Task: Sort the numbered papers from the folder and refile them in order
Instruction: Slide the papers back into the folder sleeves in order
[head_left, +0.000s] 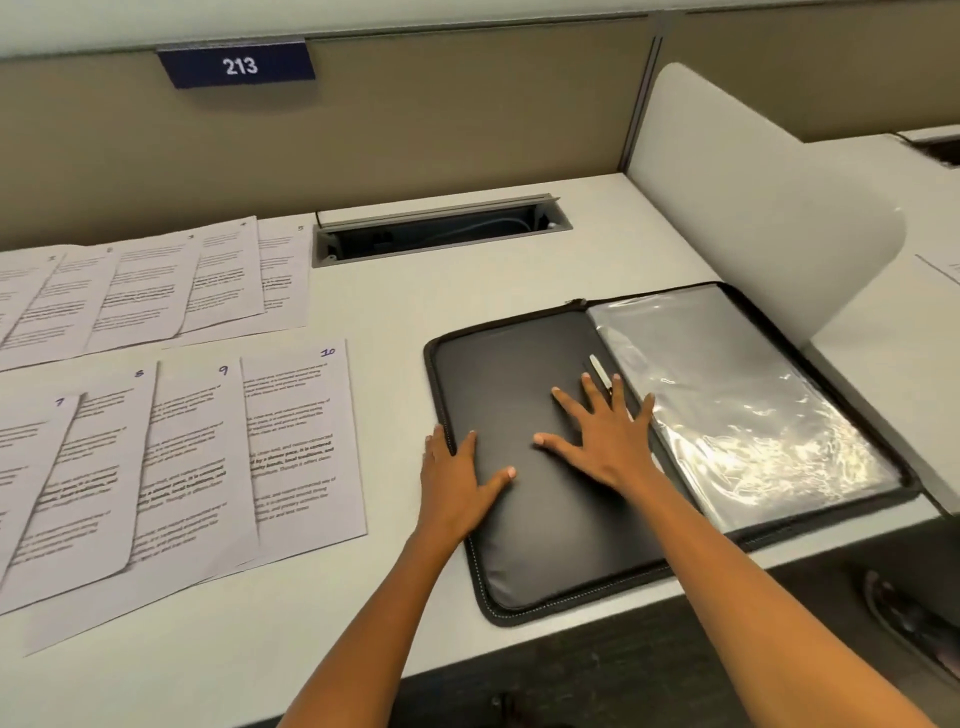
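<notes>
A black zip folder (519, 545) lies open on the desk, its left flap plain black, its right half holding clear plastic sleeves (737, 405). My left hand (457, 478) rests flat on the flap's left edge, fingers apart. My right hand (602, 436) lies spread on the flap near the spine, beside a small white tab (600, 371). Neither hand holds anything. Numbered papers lie fanned in two overlapping rows at the left: the back row (156, 291) ends with sheet 5, the front row (208, 457) ends with sheets 9 and 10 (301, 441).
A cable tray (436, 234) is sunk in the desk behind the folder. A white divider panel (753, 208) stands right of the folder, with another desk beyond it. A beige partition with a "213" sign (236, 65) runs along the back. The desk's front edge cuts under the folder.
</notes>
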